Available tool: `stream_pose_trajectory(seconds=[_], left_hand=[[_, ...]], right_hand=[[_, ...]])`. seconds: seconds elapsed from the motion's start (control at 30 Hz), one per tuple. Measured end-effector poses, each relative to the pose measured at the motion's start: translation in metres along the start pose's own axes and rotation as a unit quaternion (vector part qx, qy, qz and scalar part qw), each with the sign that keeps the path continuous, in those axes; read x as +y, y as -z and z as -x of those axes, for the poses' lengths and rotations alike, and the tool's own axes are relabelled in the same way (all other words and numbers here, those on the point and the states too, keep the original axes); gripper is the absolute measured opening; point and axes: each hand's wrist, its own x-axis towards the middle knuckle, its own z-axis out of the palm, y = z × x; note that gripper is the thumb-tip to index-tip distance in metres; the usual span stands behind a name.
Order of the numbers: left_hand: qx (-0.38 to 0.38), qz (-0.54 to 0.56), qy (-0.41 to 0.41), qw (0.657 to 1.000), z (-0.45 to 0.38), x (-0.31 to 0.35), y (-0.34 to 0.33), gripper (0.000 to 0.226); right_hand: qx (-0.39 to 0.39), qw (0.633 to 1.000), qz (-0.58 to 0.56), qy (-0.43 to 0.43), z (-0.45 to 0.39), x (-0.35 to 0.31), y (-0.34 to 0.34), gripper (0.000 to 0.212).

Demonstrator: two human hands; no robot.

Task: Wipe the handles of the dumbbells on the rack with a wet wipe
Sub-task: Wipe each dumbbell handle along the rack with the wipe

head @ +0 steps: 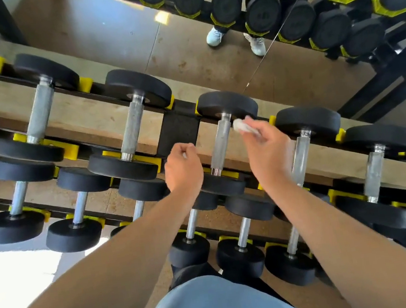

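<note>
Black dumbbells with silver handles lie in rows on a black rack (179,128) with yellow cradles. My right hand (266,147) pinches a crumpled white wet wipe (243,125) just right of the top of one top-row dumbbell's knurled handle (219,146); whether the wipe touches the handle I cannot tell. My left hand (183,168) hovers to the left of that handle, fingers curled closed, and I cannot see anything in it. Further dumbbells sit to the left (130,127) and right (301,157) of this one.
Lower tiers of smaller dumbbells (240,251) sit below my forearms. A mirror behind the rack reflects another dumbbell row (265,12) and a person's white shoes (214,36). The brown floor (100,37) shows between the rails.
</note>
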Motion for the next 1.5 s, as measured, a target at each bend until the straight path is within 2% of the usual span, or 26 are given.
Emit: stream_pose_trajectory(seconds=[0.1, 0.23, 0.3, 0.33, 0.4, 0.5, 0.63, 0.7, 0.77, 0.83, 0.9, 0.97, 1.07, 1.2, 1.27, 1.33, 1.4, 1.47, 1.5], left_hand=[[0.042, -0.050, 0.043, 0.997, -0.011, -0.002, -0.017, 0.019], [0.065, -0.084, 0.038, 0.994, -0.012, -0.003, -0.023, 0.026], [0.069, -0.098, 0.022, 0.993, -0.011, -0.004, -0.023, 0.027], [0.072, -0.098, 0.017, 0.992, -0.011, -0.005, -0.023, 0.027], [0.074, -0.096, 0.014, 0.993, -0.013, -0.006, -0.024, 0.026], [0.075, -0.101, 0.015, 0.992, -0.014, -0.007, -0.025, 0.025], [0.081, -0.081, 0.016, 0.993, -0.014, -0.007, -0.025, 0.029], [0.092, -0.064, 0.021, 0.993, -0.014, -0.008, -0.026, 0.033], [0.097, -0.054, 0.031, 0.993, -0.013, -0.007, -0.026, 0.034], [0.096, -0.052, 0.033, 0.993, -0.013, -0.007, -0.026, 0.035], [0.094, -0.049, 0.032, 0.994, -0.014, -0.008, -0.026, 0.036], [0.093, -0.039, 0.029, 0.994, -0.014, -0.008, -0.026, 0.037], [0.103, -0.028, 0.025, 0.994, -0.015, -0.010, -0.027, 0.036], [0.109, -0.017, 0.034, 0.993, -0.015, -0.011, -0.028, 0.035], [0.111, -0.014, 0.036, 0.993, -0.016, -0.010, -0.028, 0.035], [0.112, -0.009, 0.035, 0.993, -0.015, -0.010, -0.028, 0.035], [0.113, -0.008, 0.030, 0.993, -0.015, -0.011, -0.028, 0.035], [0.112, -0.010, 0.027, 0.993, -0.016, -0.012, -0.029, 0.035], [0.112, -0.012, 0.026, 0.993, -0.016, -0.012, -0.030, 0.035]], right_hand=[[0.015, 0.981, 0.136, 0.135, -0.033, 0.010, -0.021, 0.024], [0.052, 0.963, 0.170, 0.203, -0.053, 0.023, -0.047, 0.021], [0.060, 0.942, 0.194, 0.266, -0.056, 0.029, -0.049, 0.020], [0.034, 0.929, 0.209, 0.304, -0.055, 0.034, -0.049, 0.020], [-0.065, 0.898, 0.258, 0.350, -0.051, 0.048, -0.050, 0.024], [-0.170, 0.864, 0.316, 0.353, -0.049, 0.058, -0.054, 0.029], [-0.304, 0.807, 0.301, 0.407, -0.042, 0.057, -0.040, 0.026], [-0.342, 0.814, 0.276, 0.380, -0.035, 0.061, -0.029, 0.024], [-0.333, 0.832, 0.243, 0.371, -0.036, 0.061, -0.022, 0.025], [-0.273, 0.831, 0.225, 0.428, -0.046, 0.054, -0.021, 0.027], [-0.206, 0.804, 0.234, 0.506, -0.061, 0.042, -0.028, 0.025], [-0.197, 0.765, 0.302, 0.534, -0.075, 0.037, -0.040, 0.026], [-0.265, 0.756, 0.370, 0.470, -0.077, 0.038, -0.050, 0.036], [-0.334, 0.766, 0.328, 0.440, -0.048, 0.043, -0.038, 0.019], [-0.387, 0.813, 0.287, 0.328, -0.030, 0.043, -0.030, 0.021], [-0.452, 0.862, 0.195, 0.122, -0.018, 0.040, -0.019, 0.022], [-0.486, 0.868, 0.094, -0.032, -0.019, 0.040, -0.007, 0.021], [-0.440, 0.891, 0.076, -0.079, -0.027, 0.041, 0.004, 0.021], [-0.373, 0.920, 0.096, -0.077, -0.032, 0.042, 0.008, 0.019]])
